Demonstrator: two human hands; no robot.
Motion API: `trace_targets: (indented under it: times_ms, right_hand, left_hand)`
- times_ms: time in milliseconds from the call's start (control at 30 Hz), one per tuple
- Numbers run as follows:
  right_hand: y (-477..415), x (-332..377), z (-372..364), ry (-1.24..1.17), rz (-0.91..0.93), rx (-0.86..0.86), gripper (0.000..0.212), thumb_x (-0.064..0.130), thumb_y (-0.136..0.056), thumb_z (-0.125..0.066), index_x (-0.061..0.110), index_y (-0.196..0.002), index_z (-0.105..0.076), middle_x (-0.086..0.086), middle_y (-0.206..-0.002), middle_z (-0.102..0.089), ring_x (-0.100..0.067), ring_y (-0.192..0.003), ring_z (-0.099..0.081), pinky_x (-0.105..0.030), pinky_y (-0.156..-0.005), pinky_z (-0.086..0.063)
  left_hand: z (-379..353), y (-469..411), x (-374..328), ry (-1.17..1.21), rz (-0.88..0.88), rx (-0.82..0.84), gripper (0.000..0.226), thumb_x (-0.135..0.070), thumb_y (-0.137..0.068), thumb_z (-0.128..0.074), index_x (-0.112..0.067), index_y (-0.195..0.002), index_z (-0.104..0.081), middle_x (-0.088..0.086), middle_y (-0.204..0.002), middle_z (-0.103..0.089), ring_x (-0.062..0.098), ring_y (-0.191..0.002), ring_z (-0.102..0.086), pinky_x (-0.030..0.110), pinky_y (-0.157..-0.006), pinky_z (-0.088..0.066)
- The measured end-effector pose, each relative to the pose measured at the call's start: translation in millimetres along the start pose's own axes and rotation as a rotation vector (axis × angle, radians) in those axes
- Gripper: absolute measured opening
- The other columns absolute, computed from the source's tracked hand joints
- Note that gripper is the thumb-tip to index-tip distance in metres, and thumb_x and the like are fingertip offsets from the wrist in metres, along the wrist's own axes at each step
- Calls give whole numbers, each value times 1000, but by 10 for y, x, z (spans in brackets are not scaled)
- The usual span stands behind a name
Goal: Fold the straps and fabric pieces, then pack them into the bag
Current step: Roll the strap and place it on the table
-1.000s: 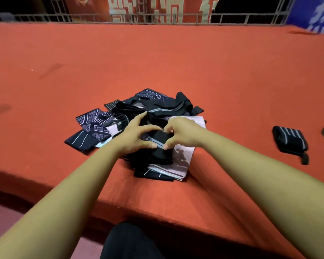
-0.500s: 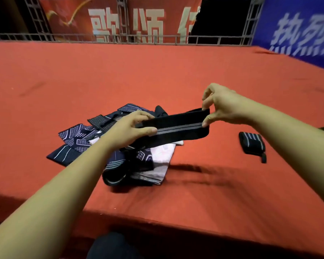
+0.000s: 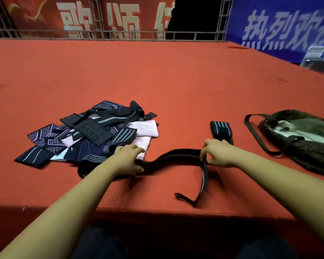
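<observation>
A long black strap (image 3: 176, 156) with a grey stripe lies across the red carpet near the front edge. My left hand (image 3: 128, 159) grips its left part beside the pile. My right hand (image 3: 216, 153) pinches the strap where it bends toward me; its free end with a small loop (image 3: 180, 195) trails to the front. A pile of dark straps and fabric pieces (image 3: 94, 133) with a white piece lies at the left. A rolled striped strap (image 3: 221, 130) sits just beyond my right hand. The dark bag (image 3: 305, 139) lies open at the right.
The red carpeted platform (image 3: 157, 81) stretches far back to a metal railing (image 3: 120, 34) with banners behind. Its front edge (image 3: 157, 210) drops off just before my knees. The bag's long black handle strap (image 3: 254, 135) loops out toward my right hand.
The strap that I held stretched in the air between both hands is now down on the carpet. Both hands have dropped with it, and the view has swung right, showing the bag.
</observation>
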State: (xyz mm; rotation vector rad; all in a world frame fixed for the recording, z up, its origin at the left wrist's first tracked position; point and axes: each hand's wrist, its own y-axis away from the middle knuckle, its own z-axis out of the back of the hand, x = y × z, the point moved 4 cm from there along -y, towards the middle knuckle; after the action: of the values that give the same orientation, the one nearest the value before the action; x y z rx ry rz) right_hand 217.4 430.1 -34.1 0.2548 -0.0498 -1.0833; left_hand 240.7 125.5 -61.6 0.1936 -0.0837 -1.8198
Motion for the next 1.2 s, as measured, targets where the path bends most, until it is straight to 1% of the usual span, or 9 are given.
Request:
trace_targets:
  times_ms: [100,233,300,467,633,767,933,1100,1200]
  right_hand:
    - [-145,174,237,-392,-26,-128,26,24,-85,-63,22,-109,-72,-4,-118,-67,-23,-114,-59,-37,-97,-47]
    - [-387,739,248,-324,14,-165,82,59,-76,-72,30,-145,-40,-1,-146,-47,-26,-134,-44,-47,-106,-37]
    - [-524,1001,143,-258,36,-178,74,54,-79,-70,32,-143,-42,-3,-142,-51,-28,-131,-46,-46,-102,-37]
    - [-631,1168,67,-116,116,-295,17,33,-93,-58,22,-105,-65,-3,-109,-58,-27,-113,-53,-39,-87,-33]
    - [-484,653,156,-378,115,-259,16,33,-87,-65,18,-87,-66,2,-91,-52,-29,-95,-58,-43,-83,-48]
    - [-294,535,180,-407,110,-253,15,29,-88,-65,15,-87,-65,4,-89,-54,-26,-91,-57,-44,-82,-49]
    - [-131,370,93,-436,44,-239,14,27,-90,-64,15,-83,-64,-4,-82,-65,-26,-82,-58,-41,-75,-48]
    - [4,18,-98,-491,-119,-212,26,22,-90,-66,14,-67,-55,-1,-65,-55,-24,-71,-54,-35,-63,-38]
    - [128,-261,-188,-559,-218,-188,24,21,-91,-66,1,-77,-62,-11,-73,-61,-25,-72,-56,-34,-63,-38]
  left_hand:
    - [-73,-38,40,-103,-7,3,41,-43,-84,-62,-31,-122,-62,-2,-119,-64,21,-116,-57,35,-94,-30]
    - [-17,-35,111,-78,-47,-153,22,-37,-88,-55,-28,-102,-69,6,-93,-73,31,-91,-65,37,-75,-48]
    - [-12,-16,156,15,-85,-193,17,-34,-87,-57,-28,-98,-69,4,-89,-73,29,-87,-65,38,-70,-48]
    - [-28,115,332,221,-87,-221,22,-46,-87,-59,-30,-97,-70,-6,-86,-71,13,-82,-65,36,-74,-50]
    - [-5,99,434,200,-98,-287,2,-20,-90,-66,-21,-89,-67,-2,-82,-68,20,-82,-64,32,-70,-43]
    - [-3,-21,370,179,-91,-366,7,-26,-89,-66,-20,-89,-69,1,-83,-68,26,-84,-64,34,-72,-42]
    - [-46,-34,373,147,-37,-419,17,-41,-95,-60,-29,-104,-69,-2,-91,-73,24,-89,-63,37,-93,-33]
    - [-99,-12,583,83,159,-515,24,-40,-96,-57,-19,-89,-66,13,-85,-73,38,-85,-67,42,-77,-47]
    - [-106,-57,646,64,240,-447,25,-41,-95,-55,-18,-91,-64,14,-91,-72,38,-92,-65,43,-81,-44]
